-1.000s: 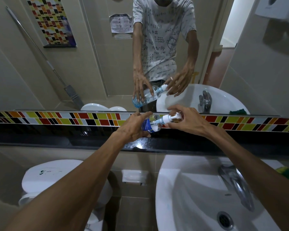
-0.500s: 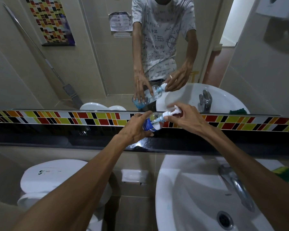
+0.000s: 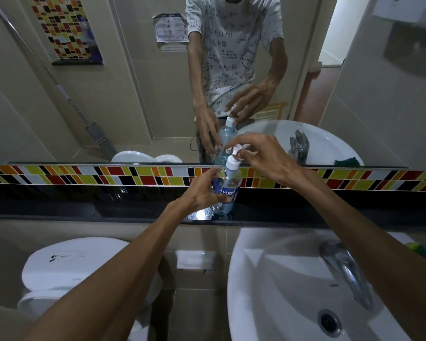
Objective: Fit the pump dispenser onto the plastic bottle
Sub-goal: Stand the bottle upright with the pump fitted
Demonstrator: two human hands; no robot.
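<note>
**Pump seated on the bottle, now being stood upright on the ledge**

The mirror [image 3: 133, 94] is filling the wall beyond both hands, and the basin [image 3: 268, 279] is lying below the right forearm, nearer the viewer. The ledge [image 3: 84, 207], a dark shelf, is running just beneath the hands, with the tile strip [image 3: 108, 175] directly behind them. The bottle [image 3: 226, 190] is sitting in the left hand [image 3: 197, 195], whose fingers are wrapping its lower body in a firm grasp; its base is hovering at or just above the ledge, and contact cannot be told. The right hand [image 3: 263, 158] is arching over the top, its fingertips pinching the head of the pump [image 3: 233, 159], whose collar is already sitting on the neck. A second ago the bottle was being held nearly on its side between the hands; it is now standing almost upright, tilting slightly right. That change is suggesting that threading is largely done and that the person is finishing with a final twist or check. Whether the collar is fully tight is not showing.
</note>
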